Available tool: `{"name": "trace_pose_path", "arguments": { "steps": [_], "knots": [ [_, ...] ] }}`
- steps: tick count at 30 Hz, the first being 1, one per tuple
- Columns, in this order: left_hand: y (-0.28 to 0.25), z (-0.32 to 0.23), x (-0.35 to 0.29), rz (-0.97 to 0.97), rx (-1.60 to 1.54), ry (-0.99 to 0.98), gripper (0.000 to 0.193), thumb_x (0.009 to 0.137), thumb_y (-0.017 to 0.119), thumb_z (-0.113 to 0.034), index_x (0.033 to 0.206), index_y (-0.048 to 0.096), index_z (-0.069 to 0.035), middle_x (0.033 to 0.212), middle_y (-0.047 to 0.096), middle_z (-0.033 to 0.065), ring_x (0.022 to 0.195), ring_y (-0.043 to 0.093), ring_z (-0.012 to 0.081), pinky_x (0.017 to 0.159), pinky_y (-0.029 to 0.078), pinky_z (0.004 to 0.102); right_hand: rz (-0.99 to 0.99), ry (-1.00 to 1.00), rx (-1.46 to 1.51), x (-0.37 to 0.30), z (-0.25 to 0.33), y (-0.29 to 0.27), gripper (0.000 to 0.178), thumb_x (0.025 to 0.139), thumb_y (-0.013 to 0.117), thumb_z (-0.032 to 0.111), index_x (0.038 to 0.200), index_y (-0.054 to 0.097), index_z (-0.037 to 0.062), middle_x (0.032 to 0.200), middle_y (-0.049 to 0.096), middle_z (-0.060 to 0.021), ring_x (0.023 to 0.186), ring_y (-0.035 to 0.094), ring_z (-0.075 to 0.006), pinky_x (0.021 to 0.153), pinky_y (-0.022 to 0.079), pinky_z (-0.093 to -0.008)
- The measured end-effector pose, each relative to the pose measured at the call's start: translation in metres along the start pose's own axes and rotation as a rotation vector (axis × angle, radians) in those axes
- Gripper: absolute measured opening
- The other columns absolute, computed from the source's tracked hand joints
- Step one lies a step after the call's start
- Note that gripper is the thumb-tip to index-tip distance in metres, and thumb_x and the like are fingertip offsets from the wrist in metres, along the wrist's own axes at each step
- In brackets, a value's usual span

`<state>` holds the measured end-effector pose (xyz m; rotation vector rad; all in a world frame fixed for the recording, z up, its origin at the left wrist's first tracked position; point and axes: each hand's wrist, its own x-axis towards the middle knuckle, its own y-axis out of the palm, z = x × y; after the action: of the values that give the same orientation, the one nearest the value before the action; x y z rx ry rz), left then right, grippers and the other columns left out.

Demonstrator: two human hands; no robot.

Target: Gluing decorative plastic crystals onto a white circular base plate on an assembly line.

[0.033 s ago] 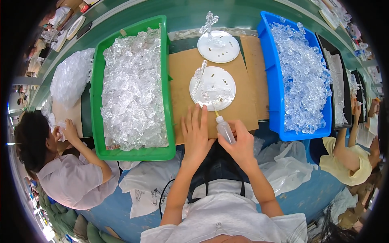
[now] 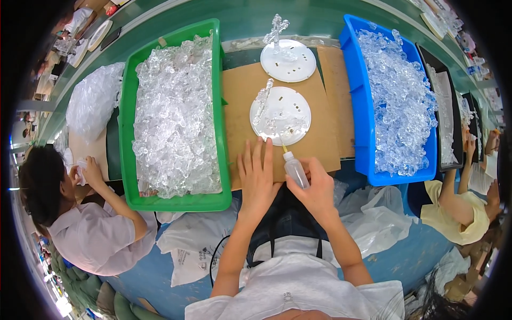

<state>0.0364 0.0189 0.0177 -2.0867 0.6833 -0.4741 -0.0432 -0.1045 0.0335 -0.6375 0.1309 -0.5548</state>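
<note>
My right hand [image 2: 314, 188] is closed around a small translucent squeeze bottle [image 2: 296, 172] with a thin yellowish nozzle. The bottle tilts, and its nozzle tip is at the near rim of a round white plate [image 2: 294, 109] with small slots and holes. Flat with fingers stretched, my left hand [image 2: 258, 173] lies on the cardboard, its longest fingertips at that near rim. A knobbly clear plastic stick [image 2: 262, 104] lies at the plate's left side; other clear bits near its front are hard to make out. Beyond it, a second white plate [image 2: 301, 63] carries an upright, branching clear plastic piece [image 2: 276, 31].
Brown cardboard [image 2: 240, 101] covers the bench between a green bin [image 2: 217, 122] and a blue bin [image 2: 364, 117], both heaped with clear plastic pieces. Black trays [image 2: 457, 128] stand farther right. Co-workers sit at left [image 2: 98, 234] and right [image 2: 458, 213]. Plastic bags [image 2: 373, 218] hang below the bench edge.
</note>
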Motion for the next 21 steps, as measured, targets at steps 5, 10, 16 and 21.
{"name": "trace_pose_path", "arguments": {
  "steps": [5, 10, 16, 21],
  "knots": [
    [-0.004, 0.007, 0.000, -0.008, 0.177, 0.023, 0.106, 0.057, 0.082, -0.012, 0.145, 0.023, -0.006, 0.146, 0.028, 0.0174, 0.135, 0.025, 0.0414, 0.107, 0.025, 0.0563, -0.001, -0.015, 0.000, 0.010, 0.008, 0.007, 0.034, 0.072, 0.074, 0.018, 0.098, 0.058, 0.0034, 0.079, 0.063, -0.0110, 0.062, 0.063, -0.0226, 0.057, 0.051, -0.0321],
    [-0.004, 0.009, 0.001, 0.036, 0.170, 0.018, 0.102, 0.060, 0.080, -0.015, 0.145, 0.025, -0.006, 0.148, 0.026, 0.0148, 0.136, 0.024, 0.0402, 0.107, 0.023, 0.0554, 0.007, -0.002, -0.044, 0.014, 0.010, 0.010, 0.034, 0.072, 0.073, 0.017, 0.098, 0.058, 0.0038, 0.077, 0.062, -0.0112, 0.061, 0.062, -0.0227, 0.057, 0.050, -0.0324],
    [-0.005, 0.012, -0.001, 0.037, 0.145, 0.020, 0.096, 0.062, 0.078, -0.014, 0.143, 0.028, -0.006, 0.148, 0.027, 0.0137, 0.136, 0.024, 0.0396, 0.108, 0.023, 0.0547, 0.044, 0.027, -0.016, 0.013, 0.014, 0.008, 0.034, 0.072, 0.073, 0.017, 0.098, 0.058, 0.0039, 0.078, 0.063, -0.0108, 0.062, 0.062, -0.0220, 0.057, 0.051, -0.0316],
    [-0.002, 0.014, -0.002, 0.040, 0.140, 0.011, 0.093, 0.062, 0.076, -0.010, 0.143, 0.030, -0.007, 0.147, 0.029, 0.0154, 0.136, 0.025, 0.0393, 0.108, 0.023, 0.0543, 0.063, -0.001, -0.036, 0.012, 0.014, 0.011, 0.034, 0.072, 0.073, 0.017, 0.099, 0.058, 0.0035, 0.080, 0.063, -0.0108, 0.063, 0.063, -0.0217, 0.058, 0.051, -0.0310]
  ]
}}
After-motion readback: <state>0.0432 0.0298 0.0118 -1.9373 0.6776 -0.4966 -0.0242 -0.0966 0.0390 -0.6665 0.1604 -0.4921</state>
